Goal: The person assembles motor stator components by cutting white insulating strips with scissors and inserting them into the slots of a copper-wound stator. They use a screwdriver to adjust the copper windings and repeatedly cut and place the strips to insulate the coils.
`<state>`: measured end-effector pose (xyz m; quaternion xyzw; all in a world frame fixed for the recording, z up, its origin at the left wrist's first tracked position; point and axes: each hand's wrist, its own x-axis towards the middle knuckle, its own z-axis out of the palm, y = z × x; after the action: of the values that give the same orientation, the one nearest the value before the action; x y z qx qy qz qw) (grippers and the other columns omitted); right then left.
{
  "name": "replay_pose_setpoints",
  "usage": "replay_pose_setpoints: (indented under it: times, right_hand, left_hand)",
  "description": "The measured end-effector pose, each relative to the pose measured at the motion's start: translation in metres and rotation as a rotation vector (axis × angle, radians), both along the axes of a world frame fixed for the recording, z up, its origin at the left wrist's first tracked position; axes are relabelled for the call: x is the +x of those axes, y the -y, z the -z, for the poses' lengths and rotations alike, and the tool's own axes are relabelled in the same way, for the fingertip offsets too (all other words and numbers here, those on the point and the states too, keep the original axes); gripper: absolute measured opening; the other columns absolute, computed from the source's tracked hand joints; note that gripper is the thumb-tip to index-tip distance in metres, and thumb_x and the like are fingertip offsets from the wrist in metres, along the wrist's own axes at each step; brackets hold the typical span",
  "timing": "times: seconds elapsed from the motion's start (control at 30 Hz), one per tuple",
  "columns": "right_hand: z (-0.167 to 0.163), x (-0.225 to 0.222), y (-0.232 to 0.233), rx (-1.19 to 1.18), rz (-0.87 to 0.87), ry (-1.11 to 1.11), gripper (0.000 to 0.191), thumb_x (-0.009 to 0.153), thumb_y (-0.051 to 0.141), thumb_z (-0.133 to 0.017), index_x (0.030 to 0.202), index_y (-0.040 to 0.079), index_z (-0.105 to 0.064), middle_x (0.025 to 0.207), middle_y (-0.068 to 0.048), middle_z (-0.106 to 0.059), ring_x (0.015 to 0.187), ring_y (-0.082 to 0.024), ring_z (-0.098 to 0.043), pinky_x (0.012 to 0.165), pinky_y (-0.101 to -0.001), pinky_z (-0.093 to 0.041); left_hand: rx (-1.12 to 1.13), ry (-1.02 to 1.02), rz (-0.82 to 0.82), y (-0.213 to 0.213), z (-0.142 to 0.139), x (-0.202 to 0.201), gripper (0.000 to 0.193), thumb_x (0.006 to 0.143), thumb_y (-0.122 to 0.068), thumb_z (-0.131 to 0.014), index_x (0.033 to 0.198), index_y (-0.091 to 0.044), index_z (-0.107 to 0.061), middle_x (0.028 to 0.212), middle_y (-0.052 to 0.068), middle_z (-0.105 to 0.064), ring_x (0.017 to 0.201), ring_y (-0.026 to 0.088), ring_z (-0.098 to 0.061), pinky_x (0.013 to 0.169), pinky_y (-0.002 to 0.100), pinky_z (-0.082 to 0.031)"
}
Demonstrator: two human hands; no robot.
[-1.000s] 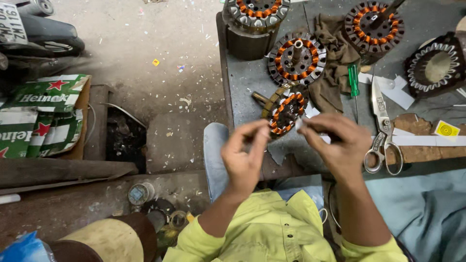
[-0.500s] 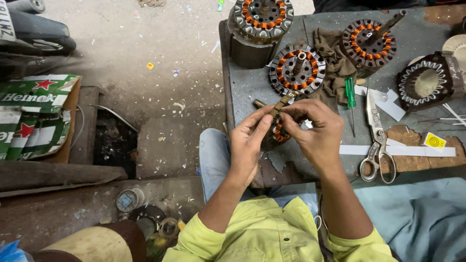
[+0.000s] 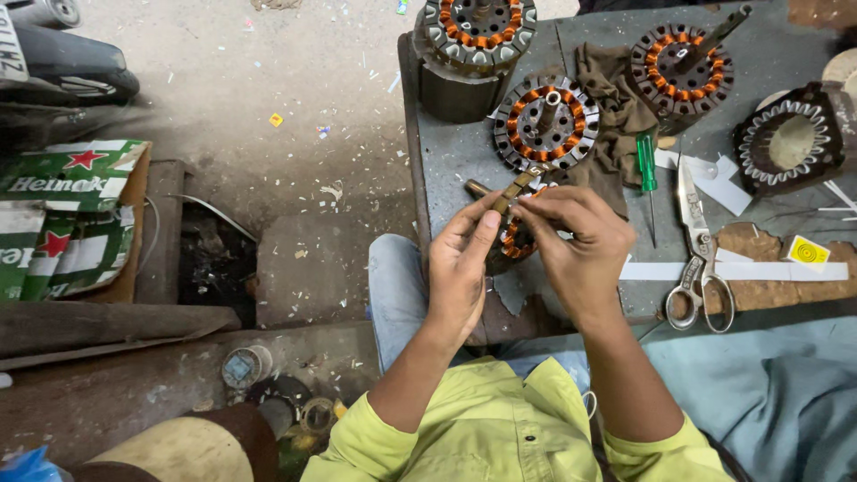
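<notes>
Grey table ends just left of the hands, with bare floor beyond. Left hand and right hand both pinch one small motor coil between them.

I see a round motor part with shiny orange copper wire in dull grey metal. The table is rough, grey and scratched. The rag is soft brown cloth. The scissors are worn metal. The screwdriver has a glossy green plastic handle.
</notes>
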<state>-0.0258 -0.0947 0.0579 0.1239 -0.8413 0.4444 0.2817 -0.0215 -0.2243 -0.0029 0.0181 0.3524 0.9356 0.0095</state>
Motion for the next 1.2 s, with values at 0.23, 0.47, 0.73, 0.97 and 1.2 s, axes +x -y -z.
replay_pose_setpoints:
  times: [0.23,0.47,0.73,0.97,1.2]
  right_hand:
    - [-0.003,0.007,0.002,0.01,0.058,0.026,0.018,0.09,0.004,-0.085,0.107,0.004,-0.078,0.105,-0.011,-0.074,0.088,-0.019,-0.074,0.073,-0.0277,-0.059]
    - [0.008,0.018,-0.012,-0.049,0.012,0.008,0.022,0.096,-0.002,-0.075,0.117,0.004,-0.075,0.113,-0.011,-0.072,0.099,-0.019,-0.072,0.087,-0.0294,-0.057]
    - [0.02,0.026,-0.042,-0.184,0.027,0.029,0.019,0.101,-0.005,-0.071,0.118,0.002,-0.075,0.121,-0.012,-0.071,0.107,-0.017,-0.067,0.093,-0.0274,-0.054]
    - [0.018,0.06,-0.128,-0.011,0.299,0.197,0.014,0.106,0.002,-0.073,0.12,0.003,-0.075,0.117,-0.011,-0.073,0.1,-0.022,-0.072,0.092,-0.0309,-0.056]
    - [0.031,0.072,-0.144,0.354,0.329,0.256,0.025,0.094,0.018,-0.079,0.115,0.004,-0.076,0.11,-0.015,-0.072,0.096,-0.034,-0.068,0.082,-0.0415,-0.054]
  left_hand:
    - [-0.013,-0.008,-0.062,-0.008,0.001,0.001,0.032,0.107,-0.009,-0.06,0.134,0.008,-0.061,0.128,0.011,-0.068,0.119,0.015,-0.063,0.11,0.031,-0.046]
    - [-0.105,0.047,-0.171,-0.029,-0.017,0.004,0.033,0.097,-0.003,-0.07,0.128,0.005,-0.061,0.115,0.008,-0.069,0.103,0.012,-0.065,0.093,0.027,-0.053]
    - [-0.147,0.094,-0.252,-0.042,-0.024,-0.001,0.033,0.094,0.001,-0.073,0.126,0.008,-0.066,0.11,0.01,-0.072,0.094,0.012,-0.066,0.087,0.027,-0.055]
    - [-0.22,0.068,-0.223,-0.04,-0.021,0.007,0.038,0.095,0.001,-0.071,0.132,0.009,-0.063,0.118,0.011,-0.071,0.103,0.014,-0.067,0.095,0.029,-0.055]
    - [-0.204,0.055,-0.287,-0.051,-0.015,0.012,0.036,0.1,-0.002,-0.07,0.132,0.012,-0.063,0.121,0.014,-0.071,0.106,0.016,-0.068,0.099,0.031,-0.055]
